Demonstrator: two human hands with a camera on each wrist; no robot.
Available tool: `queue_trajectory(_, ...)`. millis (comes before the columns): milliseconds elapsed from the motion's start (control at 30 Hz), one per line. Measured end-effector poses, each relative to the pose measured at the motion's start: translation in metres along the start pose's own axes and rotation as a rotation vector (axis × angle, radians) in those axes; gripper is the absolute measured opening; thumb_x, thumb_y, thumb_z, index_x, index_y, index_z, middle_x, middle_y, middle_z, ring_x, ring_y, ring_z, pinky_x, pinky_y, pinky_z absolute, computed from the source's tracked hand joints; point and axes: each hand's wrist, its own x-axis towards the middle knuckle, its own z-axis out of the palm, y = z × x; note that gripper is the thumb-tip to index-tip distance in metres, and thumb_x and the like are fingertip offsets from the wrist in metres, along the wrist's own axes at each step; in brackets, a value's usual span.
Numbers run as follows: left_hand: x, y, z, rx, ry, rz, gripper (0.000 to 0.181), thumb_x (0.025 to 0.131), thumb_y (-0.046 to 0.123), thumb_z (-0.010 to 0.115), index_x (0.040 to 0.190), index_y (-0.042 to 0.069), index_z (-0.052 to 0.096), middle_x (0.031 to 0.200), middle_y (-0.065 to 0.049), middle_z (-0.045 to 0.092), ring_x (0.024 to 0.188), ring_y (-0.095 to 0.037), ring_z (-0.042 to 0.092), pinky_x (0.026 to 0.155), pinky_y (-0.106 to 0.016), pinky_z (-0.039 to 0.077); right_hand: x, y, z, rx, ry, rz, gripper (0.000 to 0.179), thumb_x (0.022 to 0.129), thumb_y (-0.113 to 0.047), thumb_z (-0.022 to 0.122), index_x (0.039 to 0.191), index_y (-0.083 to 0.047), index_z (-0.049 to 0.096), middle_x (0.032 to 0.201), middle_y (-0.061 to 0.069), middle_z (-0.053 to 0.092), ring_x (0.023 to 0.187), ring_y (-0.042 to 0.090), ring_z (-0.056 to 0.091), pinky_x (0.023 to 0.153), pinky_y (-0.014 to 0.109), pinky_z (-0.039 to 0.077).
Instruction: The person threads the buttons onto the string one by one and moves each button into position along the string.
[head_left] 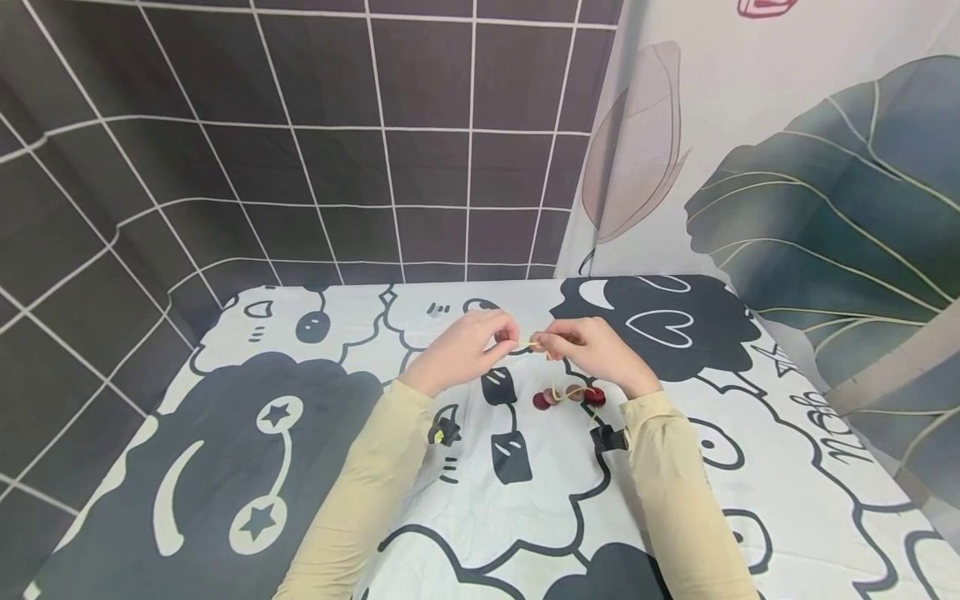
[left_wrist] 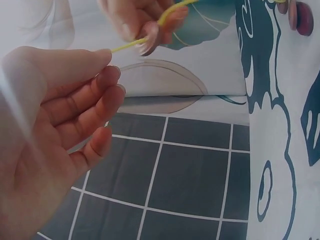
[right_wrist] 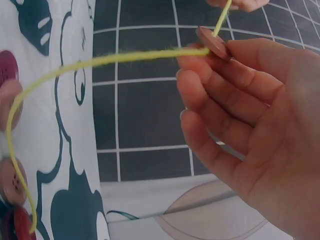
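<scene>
Between finger and thumb, my right hand (head_left: 600, 350) pinches a small brownish-pink button (right_wrist: 214, 44), held on edge above the cloth. A length of yellow yarn (right_wrist: 115, 58) passes through this button and trails down to the cloth. My left hand (head_left: 467, 348) pinches the yarn on the button's other side, between thumb and index finger, with the remaining fingers loosely bent. The yarn between the hands looks taut. Below them lie several buttons in dark red (head_left: 594, 396) and brownish pink (head_left: 575, 392), with yarn looping over them; whether it runs through them I cannot tell.
A white cloth (head_left: 480, 525) with black cartoon drawings covers the table. A small yellow bit (head_left: 438, 436) lies near the left forearm. Behind hang a dark grid-patterned curtain (head_left: 420, 167) and a pale leaf-print sheet (head_left: 712, 100).
</scene>
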Motion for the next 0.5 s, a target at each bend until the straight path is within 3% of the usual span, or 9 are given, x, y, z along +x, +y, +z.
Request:
queue_trajectory(267,-0.005,0.0,-0.011,0.018,0.013,-0.055,0.004,0.094,0.014,0.059,0.092,0.011,0.06,0.091,-0.001,0.065,0.091,-0.016,0.059,0.092,-0.036,0.045,-0.003,0.012,-0.005,0.004,-0.019,0.058,0.019,0.094,-0.026,0.061,0.087,-0.011,0.07,0.067,-0.001,0.06,0.054,0.007,0.042,0.053,0.022,0.035)
queue_trajectory(500,-0.007,0.0,-0.02,0.017,0.036,-0.048,0.004,0.093,0.013,0.061,0.091,0.01,0.059,0.089,-0.003,0.064,0.09,-0.018,0.059,0.093,-0.038,0.044,-0.007,0.022,-0.01,-0.008,-0.062,0.1,0.015,0.093,-0.022,0.063,0.087,-0.012,0.072,0.076,0.009,0.069,0.064,0.012,0.053,0.059,0.023,0.04)
